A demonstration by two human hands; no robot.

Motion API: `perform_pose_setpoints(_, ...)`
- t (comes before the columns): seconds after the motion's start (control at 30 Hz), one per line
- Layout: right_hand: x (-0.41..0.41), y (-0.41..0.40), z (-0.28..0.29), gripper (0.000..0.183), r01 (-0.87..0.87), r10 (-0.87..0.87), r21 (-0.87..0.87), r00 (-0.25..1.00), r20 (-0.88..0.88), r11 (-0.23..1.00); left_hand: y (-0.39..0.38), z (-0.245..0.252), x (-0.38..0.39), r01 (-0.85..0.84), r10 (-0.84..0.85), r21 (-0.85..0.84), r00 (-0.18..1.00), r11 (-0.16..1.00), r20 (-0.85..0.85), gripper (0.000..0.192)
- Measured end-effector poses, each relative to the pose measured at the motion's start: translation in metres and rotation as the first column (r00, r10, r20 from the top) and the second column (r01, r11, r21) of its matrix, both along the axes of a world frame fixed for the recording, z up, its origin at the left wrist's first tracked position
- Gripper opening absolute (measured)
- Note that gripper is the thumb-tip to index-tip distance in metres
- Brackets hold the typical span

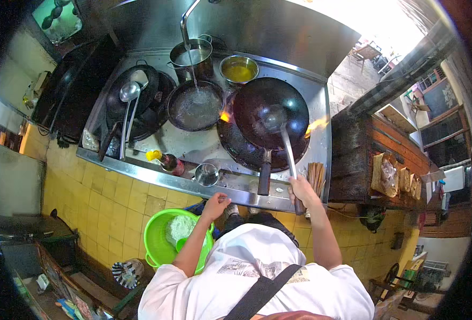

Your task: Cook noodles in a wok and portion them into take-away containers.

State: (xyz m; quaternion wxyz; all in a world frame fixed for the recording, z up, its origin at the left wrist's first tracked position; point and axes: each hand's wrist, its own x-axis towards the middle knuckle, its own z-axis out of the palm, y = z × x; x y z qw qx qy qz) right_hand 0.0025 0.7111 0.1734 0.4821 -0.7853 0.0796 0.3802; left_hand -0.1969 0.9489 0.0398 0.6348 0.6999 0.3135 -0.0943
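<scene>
My right hand [303,191] grips the handle of a long metal ladle [290,154]. The ladle's bowl rests inside a dark wok [254,98] on the right of the steel stove. Flames [317,125] show on both sides of that wok, and its own handle [264,174] points towards me, untouched. Near the stove's front edge is my left hand [216,207], fingers loosely bent, with nothing visible in them. Closest to it stands a metal cup [206,175]. A sauce bottle with a yellow cap [172,165] leans farther left.
Water runs from a tap [184,28] towards a water-filled pan [196,106], beside a steel pot [192,56]. Behind the wok sits a bowl of yellow liquid [239,72]. Another ladle [129,93] lies over pans at left. A green basket [152,236] holds white contents below my left arm.
</scene>
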Motion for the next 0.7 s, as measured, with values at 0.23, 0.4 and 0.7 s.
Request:
perform_pose_setpoints(0.23, 0.038, -0.006, 0.010, 0.031, -0.127, 0.178, -0.156, 0.908, 0.380, 0.980, -0.005, 0.009, 0.011, -0.005, 0.007, -0.039, 0.999, 0.999, 0.045, 0.037)
perform_pose_setpoints(0.4, 0.038, -0.008, -0.073, 0.037, -0.006, 0.154, -0.288, 0.855, 0.496, 0.958, -0.004, 0.000, 0.006, -0.112, 0.106, 0.084, 0.992, 0.990, 0.070, 0.036)
perform_pose_setpoints(0.7, 0.054, -0.001, -0.022, 0.029, -0.162, 0.160, -0.032, 0.887, 0.433, 0.986, -0.016, -0.022, -0.003, -0.179, 0.176, 0.136, 0.984, 0.974, 0.034, 0.034)
